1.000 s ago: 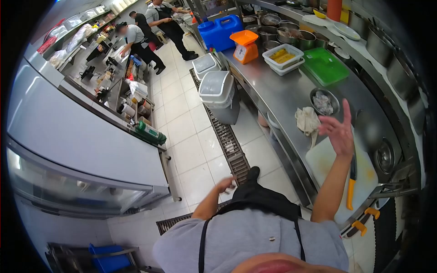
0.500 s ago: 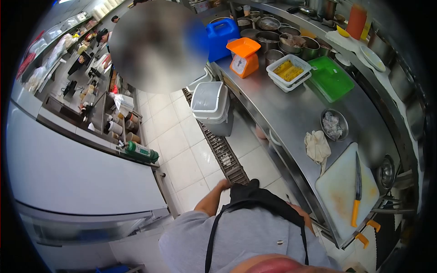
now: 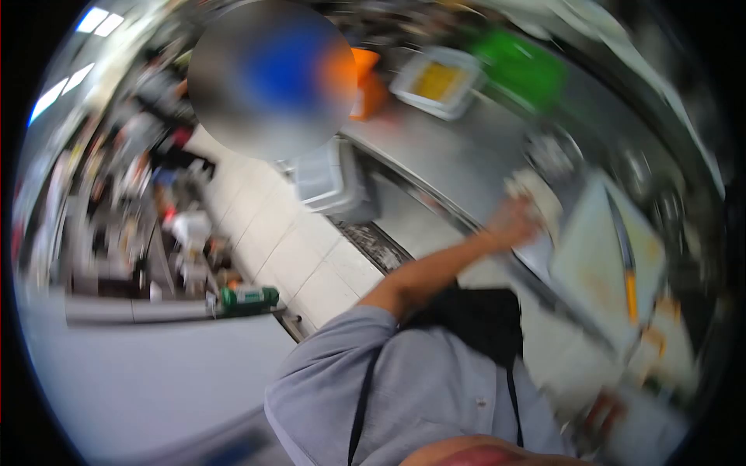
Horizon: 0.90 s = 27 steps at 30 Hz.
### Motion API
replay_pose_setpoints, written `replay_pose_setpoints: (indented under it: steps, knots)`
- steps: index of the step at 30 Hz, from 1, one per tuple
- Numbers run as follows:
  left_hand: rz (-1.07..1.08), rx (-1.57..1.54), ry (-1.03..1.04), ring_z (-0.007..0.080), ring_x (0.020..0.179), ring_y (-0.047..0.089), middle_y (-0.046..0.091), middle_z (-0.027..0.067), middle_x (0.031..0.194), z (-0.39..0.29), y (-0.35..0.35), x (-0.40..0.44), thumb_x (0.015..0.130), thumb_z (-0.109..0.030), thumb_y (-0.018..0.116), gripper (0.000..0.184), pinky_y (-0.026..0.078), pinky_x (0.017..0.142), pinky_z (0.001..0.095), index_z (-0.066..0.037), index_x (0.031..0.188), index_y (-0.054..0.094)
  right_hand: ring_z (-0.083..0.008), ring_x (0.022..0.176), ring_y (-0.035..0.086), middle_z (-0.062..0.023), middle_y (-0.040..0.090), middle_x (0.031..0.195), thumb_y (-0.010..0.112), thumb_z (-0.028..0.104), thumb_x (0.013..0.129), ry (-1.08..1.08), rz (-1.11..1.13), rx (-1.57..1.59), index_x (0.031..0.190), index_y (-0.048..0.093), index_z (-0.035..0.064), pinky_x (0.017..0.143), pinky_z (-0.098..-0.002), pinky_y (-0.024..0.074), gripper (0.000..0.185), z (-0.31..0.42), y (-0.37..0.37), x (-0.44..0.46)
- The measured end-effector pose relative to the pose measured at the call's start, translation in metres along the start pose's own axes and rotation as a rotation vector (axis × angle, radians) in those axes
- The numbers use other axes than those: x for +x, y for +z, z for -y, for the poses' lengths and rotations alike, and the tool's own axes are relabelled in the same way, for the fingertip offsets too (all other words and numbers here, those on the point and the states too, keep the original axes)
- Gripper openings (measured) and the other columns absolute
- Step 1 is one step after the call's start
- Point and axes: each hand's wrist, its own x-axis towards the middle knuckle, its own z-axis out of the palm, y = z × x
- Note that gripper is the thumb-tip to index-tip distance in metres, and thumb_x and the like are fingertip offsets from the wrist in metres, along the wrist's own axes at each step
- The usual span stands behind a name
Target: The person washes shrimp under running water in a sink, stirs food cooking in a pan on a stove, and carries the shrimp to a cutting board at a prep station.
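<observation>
My left hand (image 3: 514, 223) reaches across to the steel counter and meets a crumpled off-white cloth (image 3: 538, 193). Motion blur smears its fingers, so whether they grip the cloth or only touch it is unclear. Beyond the cloth sits a metal bowl (image 3: 552, 151) with whitish contents. To the right of the hand lies a white cutting board (image 3: 579, 256), stained yellowish. A knife (image 3: 623, 245) with a yellow handle rests on the board. My right hand is out of view.
Farther along the steel counter (image 3: 474, 147) are a white basket (image 3: 408, 89) with yellow food, a green lid or tray (image 3: 524, 70) and an orange scale (image 3: 371, 89). A lidded bin (image 3: 322, 175) stands on the tiled floor beside a drain grate. People work at the far left.
My left hand has swung up from beside the apron to the cloth on the counter. The camera view has turned and is now blurred.
</observation>
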Motion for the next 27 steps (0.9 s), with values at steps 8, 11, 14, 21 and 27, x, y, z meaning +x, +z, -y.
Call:
replay_pose_setpoints:
  steps: [8, 11, 14, 21, 27]
  knots:
    - [-0.031, 0.457, -0.163, 0.0345, 0.106, 0.054, 0.057, 0.0142, 0.117, 0.091, -0.017, 0.013, 0.078, -0.026, 0.065, 0.024, 0.045, 0.087, 0.0483, -0.018, 0.1, 0.069, -0.0405, 0.096, 0.061, -0.0232, 0.065, 0.101, 0.057, 0.015, 0.082, 0.098, -0.185, 0.375, 0.106, 0.066, 0.0055, 0.084, -0.0456, 0.0497, 0.027, 0.054, -0.077, -0.121]
    - [0.127, 0.614, -0.501, 0.0386, 0.113, 0.048, 0.05, 0.015, 0.128, 0.104, -0.056, 0.023, 0.073, -0.026, 0.066, 0.03, 0.046, 0.084, 0.0509, -0.022, 0.102, 0.07, -0.0368, 0.075, 0.062, -0.0206, 0.063, 0.076, 0.06, 0.019, 0.083, -0.089, -0.462, 0.386, 0.077, 0.065, 0.0029, 0.068, -0.0433, 0.0482, 0.017, 0.042, -0.145, -0.161]
    - [-0.082, 0.419, -0.473, 0.0361, 0.096, 0.057, 0.06, 0.0181, 0.105, 0.069, -0.054, 0.064, 0.075, -0.025, 0.067, 0.025, 0.049, 0.075, 0.0481, -0.009, 0.095, 0.068, -0.0309, 0.071, 0.058, -0.0171, 0.059, 0.078, 0.061, 0.014, 0.083, 0.021, -1.016, 0.535, 0.085, 0.062, 0.0014, 0.065, -0.0371, 0.0452, 0.013, 0.047, -0.242, -0.196]
    - [-0.315, -1.129, -1.132, 0.0252, 0.062, 0.062, 0.058, 0.0135, 0.078, 0.045, 0.035, 0.128, 0.089, -0.012, 0.057, 0.02, 0.053, 0.052, 0.0339, 0.007, 0.096, 0.052, -0.033, 0.095, 0.057, -0.0115, 0.06, 0.102, 0.064, 0.017, 0.08, 0.181, -1.292, -0.293, 0.124, 0.052, 0.009, 0.083, -0.0493, 0.0434, 0.046, 0.003, -0.339, -0.138]
    - [-0.408, -1.102, -1.106, 0.0266, 0.073, 0.062, 0.054, 0.0139, 0.086, 0.008, 0.039, 0.096, 0.089, -0.008, 0.054, 0.021, 0.055, 0.056, 0.032, 0.009, 0.1, 0.049, -0.0328, 0.081, 0.061, -0.0144, 0.061, 0.093, 0.058, 0.019, 0.083, 0.013, -0.932, -0.13, 0.125, 0.049, 0.0081, 0.065, -0.0408, 0.0461, 0.044, -0.013, -0.344, -0.145]
